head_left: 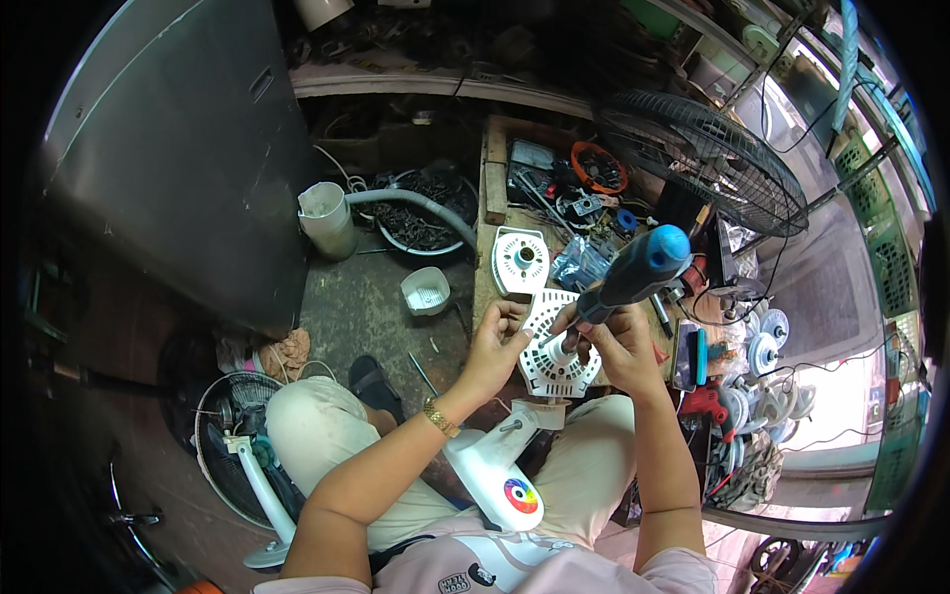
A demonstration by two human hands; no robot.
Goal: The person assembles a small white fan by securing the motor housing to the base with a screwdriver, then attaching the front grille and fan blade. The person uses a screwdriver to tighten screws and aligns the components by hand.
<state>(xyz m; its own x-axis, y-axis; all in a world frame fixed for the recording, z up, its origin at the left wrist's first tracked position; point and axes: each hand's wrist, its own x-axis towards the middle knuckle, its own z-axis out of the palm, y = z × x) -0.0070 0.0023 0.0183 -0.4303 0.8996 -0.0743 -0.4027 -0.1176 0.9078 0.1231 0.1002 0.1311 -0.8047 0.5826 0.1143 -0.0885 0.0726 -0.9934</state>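
Observation:
My left hand [498, 345] grips the left edge of a white slotted fan motor housing [550, 370], fingers wrapped around its rim. In my right hand [621, 348] is a screwdriver [633, 269] with a dark handle and a blue end. Its handle rises up and to the right, and its shaft points down at the middle of the housing; the exact tip contact is hard to tell. Below the housing, a white fan neck and body [495, 465] with a rainbow-coloured disc rests between my legs. Just beyond my hands, a white round-vented motor cover [520, 260] lies on the wooden bench.
A wire fan grille [708, 158] leans at the back right. Loose tools and an orange bowl [598, 166] crowd the bench. On the floor stand a white tub [426, 291], a pale bucket [328, 222] and a basin of metal parts [424, 211]. Another fan [259, 470] lies at left.

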